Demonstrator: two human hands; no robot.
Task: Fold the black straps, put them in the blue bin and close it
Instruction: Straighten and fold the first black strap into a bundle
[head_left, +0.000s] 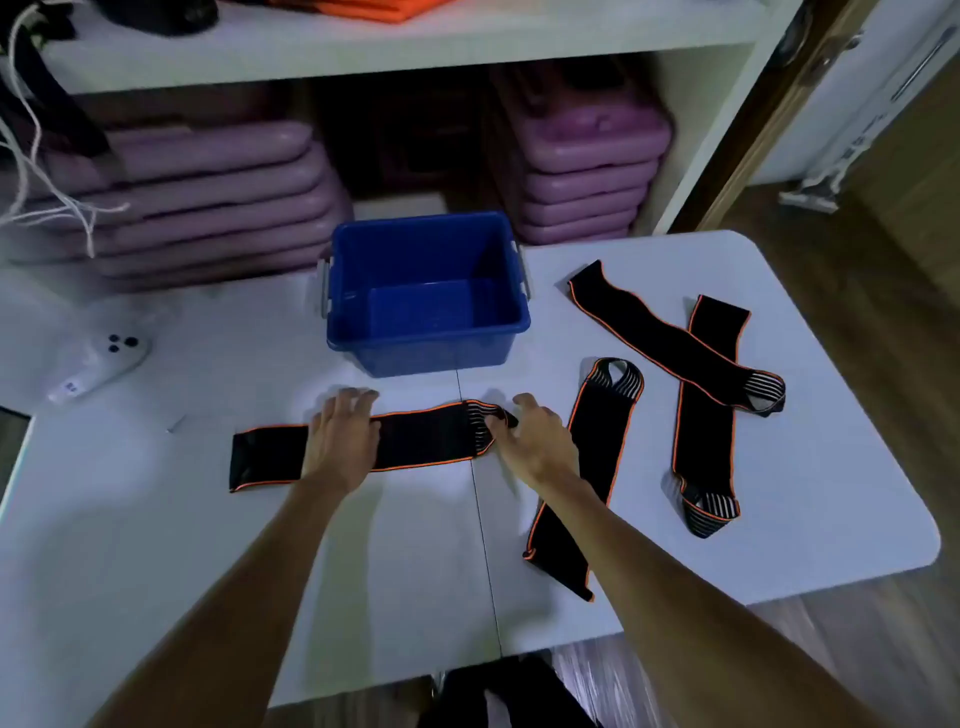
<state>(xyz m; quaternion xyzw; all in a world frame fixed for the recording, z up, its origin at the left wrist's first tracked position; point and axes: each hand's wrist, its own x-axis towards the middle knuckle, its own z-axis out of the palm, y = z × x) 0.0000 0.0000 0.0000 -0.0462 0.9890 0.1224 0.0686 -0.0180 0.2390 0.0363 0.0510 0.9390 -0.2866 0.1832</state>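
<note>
Four straps lie out; left hand (340, 441) presses one (415, 439) flat, right hand (535, 441) pinches its striped end, fingertips hidden.

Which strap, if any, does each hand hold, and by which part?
The right hand pinches the striped loop end of the strap lying in front of the blue bin. The left hand only presses flat on its middle; no grip there.

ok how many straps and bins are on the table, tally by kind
black straps: 4, one under both hands, one beside the right forearm, two crossed at the right
blue bin: 1, open, nothing in it
total: 5
</note>
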